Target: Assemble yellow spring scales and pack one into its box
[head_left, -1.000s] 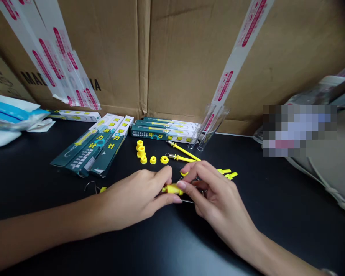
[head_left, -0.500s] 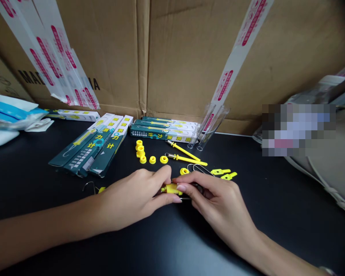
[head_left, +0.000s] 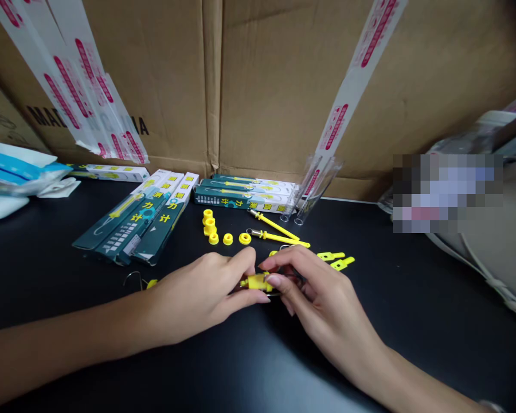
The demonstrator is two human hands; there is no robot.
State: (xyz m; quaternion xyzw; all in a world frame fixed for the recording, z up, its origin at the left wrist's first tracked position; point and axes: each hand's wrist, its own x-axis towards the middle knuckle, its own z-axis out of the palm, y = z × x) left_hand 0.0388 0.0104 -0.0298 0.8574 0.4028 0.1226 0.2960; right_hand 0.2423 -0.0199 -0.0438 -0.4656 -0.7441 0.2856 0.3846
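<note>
My left hand (head_left: 198, 295) is closed around a spring scale, whose yellow end piece (head_left: 257, 281) shows between the fingertips. A metal hook (head_left: 132, 277) and a bit of yellow stick out on the left, behind that wrist. My right hand (head_left: 327, 292) pinches the scale's right end with thumb and forefinger; a thin metal wire shows there, partly hidden by the fingers. Just beyond the hands lie yellow caps (head_left: 209, 226), a yellow ring (head_left: 245, 238), two yellow rods (head_left: 279, 236) with springs at their ends, and flat yellow tabs (head_left: 342, 264).
Green-and-white spring scale boxes (head_left: 144, 218) lie at the left, with more boxes (head_left: 245, 195) at the back. Clear tubes (head_left: 312, 195) stand before a large taped carton (head_left: 262, 86). A plastic packet (head_left: 21, 166) is far left; a grey bag (head_left: 477, 246) is at right.
My right hand has shifted slightly, its fingers curling closer over the scale's end and covering more of the yellow ring and wire hooks behind. My left hand keeps its hold.
</note>
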